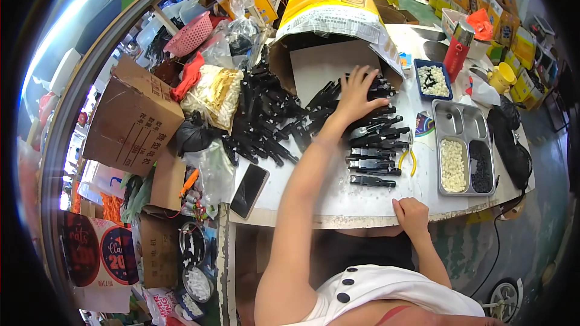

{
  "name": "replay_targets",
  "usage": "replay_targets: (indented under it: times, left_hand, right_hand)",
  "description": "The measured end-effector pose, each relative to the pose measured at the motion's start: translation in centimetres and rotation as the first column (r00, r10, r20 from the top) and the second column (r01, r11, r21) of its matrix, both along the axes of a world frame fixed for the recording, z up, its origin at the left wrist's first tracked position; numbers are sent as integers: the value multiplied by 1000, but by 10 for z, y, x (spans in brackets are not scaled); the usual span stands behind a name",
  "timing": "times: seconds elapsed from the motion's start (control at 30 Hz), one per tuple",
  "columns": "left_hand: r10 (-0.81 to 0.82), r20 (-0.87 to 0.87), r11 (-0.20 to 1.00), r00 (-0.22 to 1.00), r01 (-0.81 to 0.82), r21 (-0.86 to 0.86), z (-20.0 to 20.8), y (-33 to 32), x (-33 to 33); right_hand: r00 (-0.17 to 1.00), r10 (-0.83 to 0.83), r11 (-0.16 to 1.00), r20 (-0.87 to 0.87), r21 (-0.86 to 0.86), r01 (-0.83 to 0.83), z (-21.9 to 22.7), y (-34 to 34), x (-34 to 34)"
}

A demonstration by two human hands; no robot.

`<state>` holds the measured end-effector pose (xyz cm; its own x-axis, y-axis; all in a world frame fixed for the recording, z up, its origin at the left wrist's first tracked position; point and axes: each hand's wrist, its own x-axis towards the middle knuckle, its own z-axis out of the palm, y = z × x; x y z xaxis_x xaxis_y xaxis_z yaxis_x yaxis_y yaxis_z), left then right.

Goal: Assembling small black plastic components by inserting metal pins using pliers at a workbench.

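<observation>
My left hand (357, 98) stretches far across the white table, fingers spread over a group of slim black plastic devices (376, 134). It touches their far end, in front of the opening of a yellow and white carton (329, 15). Nearer to me, several of these devices lie side by side in a row, the closest one (372, 181) by itself. At the table's front edge my right hand (413, 215) is curled closed; whatever its fingers may hold is hidden. Yellow-handled pliers (412, 160) lie to the right of the row.
A heap of black devices (260, 115) spreads left of the row, above a phone (249, 190). On the right are a metal tray (439, 145) with white and black small parts, a blue bin (432, 79) and a red flask (457, 54). A brown carton (133, 118) stands left.
</observation>
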<state>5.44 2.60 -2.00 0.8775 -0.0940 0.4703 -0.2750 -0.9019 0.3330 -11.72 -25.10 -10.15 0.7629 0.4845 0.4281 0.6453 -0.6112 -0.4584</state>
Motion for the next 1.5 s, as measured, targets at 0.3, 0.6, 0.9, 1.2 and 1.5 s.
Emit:
replay_targets:
  times: [0.3,0.6,0.9,1.2,1.5]
  left_hand:
    - [452,-324,887,831,-378,266,4,107,-133]
    - [577,-418,814,702,-539,217,-41,97,-135]
    - [273,-142,426,951,-252,-869,-34,76,-216]
    - [216,-11,344,976,-87,-935,-74,34,-240]
    - [191,-4,161,982,-35,-986,-69,35,-252]
  right_hand:
    - [1000,17,1000,-23,20,-16,1,1,2]
    - [993,-7,986,-120,165,27,13,9,0]
    - [869,424,859,254,191,-475,86,175,64]
    - [849,388,916,358,-250,-313,-2,318,125]
    - [826,480,862,294,-336,-381,2,323,130]
